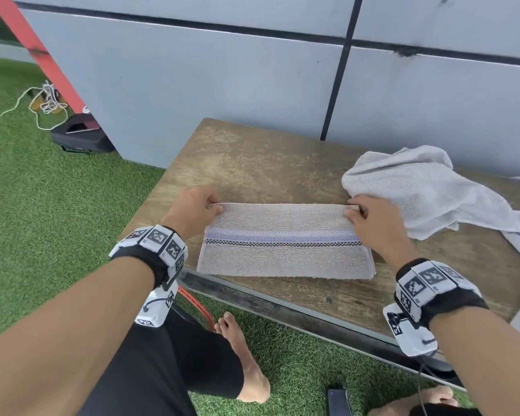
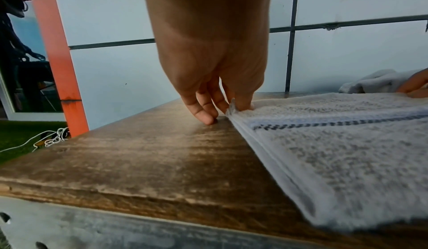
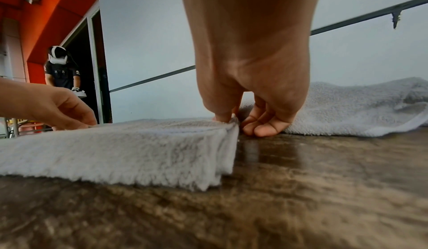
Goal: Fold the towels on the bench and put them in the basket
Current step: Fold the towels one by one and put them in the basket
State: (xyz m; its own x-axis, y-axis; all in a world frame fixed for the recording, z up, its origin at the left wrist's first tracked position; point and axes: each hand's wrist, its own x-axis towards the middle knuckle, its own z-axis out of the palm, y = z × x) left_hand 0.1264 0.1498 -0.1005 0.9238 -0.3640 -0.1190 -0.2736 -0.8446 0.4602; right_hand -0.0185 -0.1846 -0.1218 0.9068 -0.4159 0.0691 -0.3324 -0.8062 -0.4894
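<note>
1. The folded towel [image 1: 285, 250] lies flat on the wooden surface [image 1: 252, 163].
2. The left hand [image 1: 192, 210] pinches its far left corner.
3. The right hand [image 1: 373, 219] pinches its far right corner.
4. A crumpled towel [image 1: 424, 187] lies just beside the right hand.

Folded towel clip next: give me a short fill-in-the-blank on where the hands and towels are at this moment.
1. Both hands pinch the ____ corners of the striped towel, the left hand at one end and the right hand at the other.
2. The striped towel lies on the wooden ____.
3. The grey towel beside the right hand is still ____.
4. The checkered band on the striped towel runs from the left grip towards the ____ one.

Missing words: far; bench; unfolded; right
</note>
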